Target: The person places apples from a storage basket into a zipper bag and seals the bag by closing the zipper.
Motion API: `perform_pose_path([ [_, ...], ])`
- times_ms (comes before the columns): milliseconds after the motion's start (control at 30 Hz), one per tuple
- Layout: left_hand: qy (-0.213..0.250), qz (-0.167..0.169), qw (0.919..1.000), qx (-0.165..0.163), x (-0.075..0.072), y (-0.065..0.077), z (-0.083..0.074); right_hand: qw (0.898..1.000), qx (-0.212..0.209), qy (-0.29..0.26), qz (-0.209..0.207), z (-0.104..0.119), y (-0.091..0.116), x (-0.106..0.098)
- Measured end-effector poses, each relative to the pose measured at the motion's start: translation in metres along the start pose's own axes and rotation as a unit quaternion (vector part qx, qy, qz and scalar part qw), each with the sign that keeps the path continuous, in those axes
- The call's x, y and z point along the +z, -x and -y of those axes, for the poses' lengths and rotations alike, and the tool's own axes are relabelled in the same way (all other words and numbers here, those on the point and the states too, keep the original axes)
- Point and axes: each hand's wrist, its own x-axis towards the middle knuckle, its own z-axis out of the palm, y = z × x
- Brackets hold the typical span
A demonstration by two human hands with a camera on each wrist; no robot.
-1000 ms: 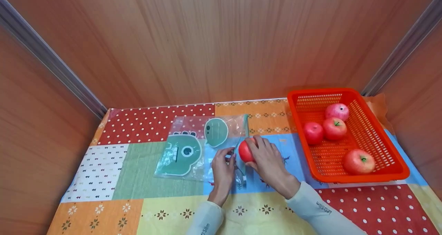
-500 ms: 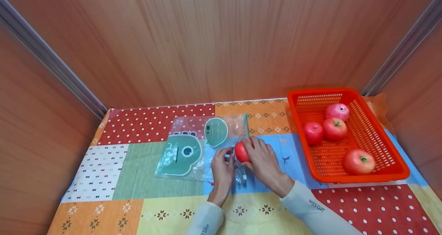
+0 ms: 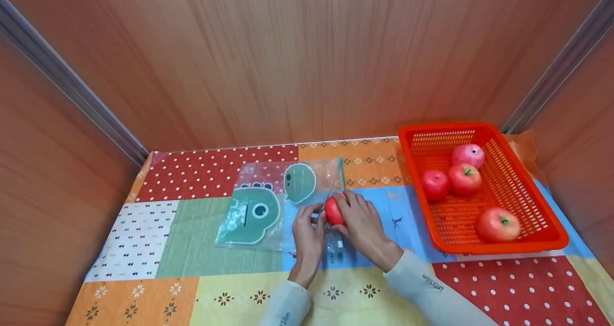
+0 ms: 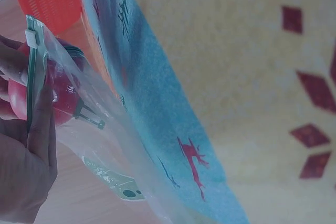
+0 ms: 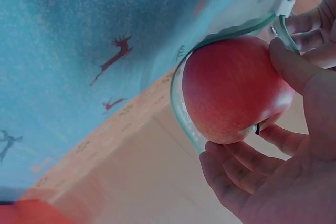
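A clear zip bag (image 3: 326,170) with green dinosaur prints lies on the patchwork cloth, its zip edge facing right. My left hand (image 3: 308,232) pinches that edge; the left wrist view shows the fingers (image 4: 42,132) on the green zip strip, below its white slider (image 4: 31,38). In my right hand (image 3: 363,223) is a red apple (image 5: 236,87), gripped between thumb and fingers with its stem toward the palm. The right wrist view has the apple at the bag's mouth, green rim around its far side. Through the film in the left wrist view, the apple (image 4: 64,95) shows inside the opening.
An orange-red plastic basket (image 3: 532,192) stands at the right with several apples (image 3: 499,224) in it. Wood-grain panels (image 3: 307,62) enclose the table at the back and both sides.
My right hand has moved left with the apple, bringing it from beside the bag into its opening. The left hand has stayed at the bag's edge.
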Motion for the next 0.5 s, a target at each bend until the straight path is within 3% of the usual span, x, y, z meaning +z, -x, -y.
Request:
perform_pose_path([
  [200, -0.004, -0.001, 1.0, -0.001, 0.0001, -0.0002, 0.0008, 1.0, -0.009, -0.005, -0.011, -0.0008, -0.0019, 0.0056],
  [500, -0.002, -0.007, 1.0, 0.005, 0.0003, -0.0002, 0.0013, 1.0, 0.001, -0.016, 0.005, -0.001, -0.0049, 0.0101],
])
